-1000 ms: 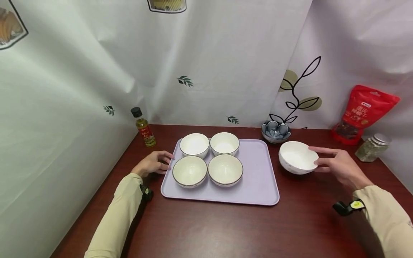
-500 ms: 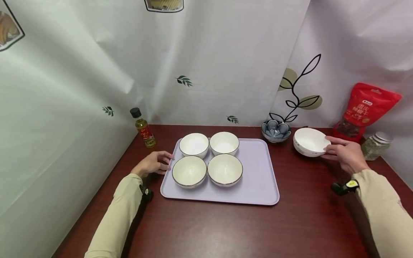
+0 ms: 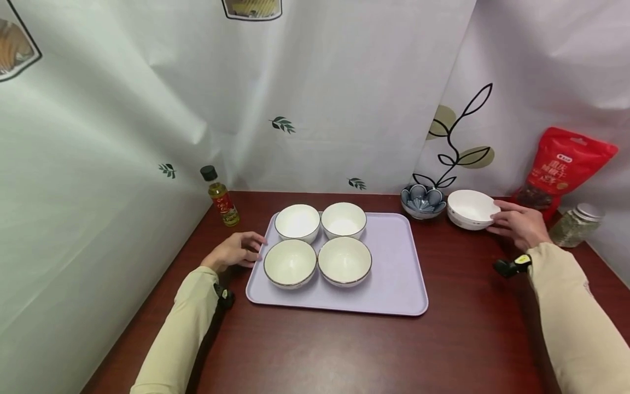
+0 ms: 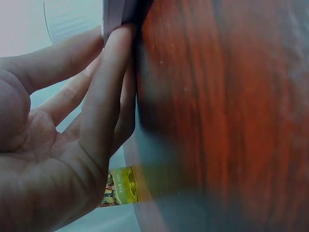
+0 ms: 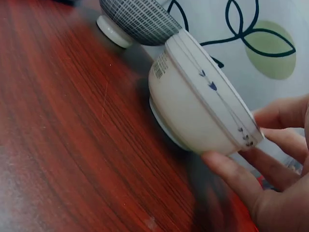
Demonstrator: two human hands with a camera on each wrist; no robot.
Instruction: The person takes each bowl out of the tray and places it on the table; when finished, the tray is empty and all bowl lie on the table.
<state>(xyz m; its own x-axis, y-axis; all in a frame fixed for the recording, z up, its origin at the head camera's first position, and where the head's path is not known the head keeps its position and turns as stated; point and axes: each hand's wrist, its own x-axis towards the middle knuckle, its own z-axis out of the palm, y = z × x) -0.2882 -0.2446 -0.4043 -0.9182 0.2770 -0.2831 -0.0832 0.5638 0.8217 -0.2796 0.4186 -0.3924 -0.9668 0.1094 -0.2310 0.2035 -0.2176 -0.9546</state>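
Observation:
At the back right, my right hand grips the right side of a white bowl. In the right wrist view this bowl shows small blue marks along its side, and its foot is at the tabletop. Just left of it stands a blue petal-patterned bowl, their rims close together. My left hand pinches the left edge of a lilac tray; the left wrist view has the fingers at that edge. Several cream bowls with dark rims, one a front bowl, stand grouped on the tray's left part.
An oil bottle stands at the back left, beyond my left hand. Behind my right hand are a red pouch and a glass jar of dried herbs. A patterned white sheet hangs behind the dark red table.
My right hand has carried the white bowl back from beside the tray, first rightward, then in next to the blue bowl. The left hand stays at the tray's edge.

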